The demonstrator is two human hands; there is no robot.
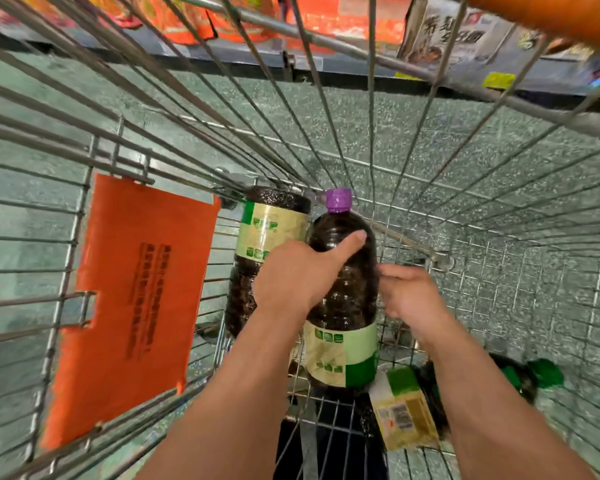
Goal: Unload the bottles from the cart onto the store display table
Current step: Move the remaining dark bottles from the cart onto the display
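head view: bottle [342, 282] in cart [430, 188], purple cap up. left hand [298, 275] wraps shoulder for lift; right hand [409, 296] touches side to steady, fingers loosely curled. two bottles remain.

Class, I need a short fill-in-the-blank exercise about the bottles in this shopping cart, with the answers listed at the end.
1. The cap of the bottle gripped by the left hand is ____ in colour.
2. The flap hanging on the cart's wire wall is ____ in colour.
3. The bottle lying under the right forearm has a ____ cap.
4. Counting every bottle in the cart, there are ____.

Answers: purple; orange; green; three
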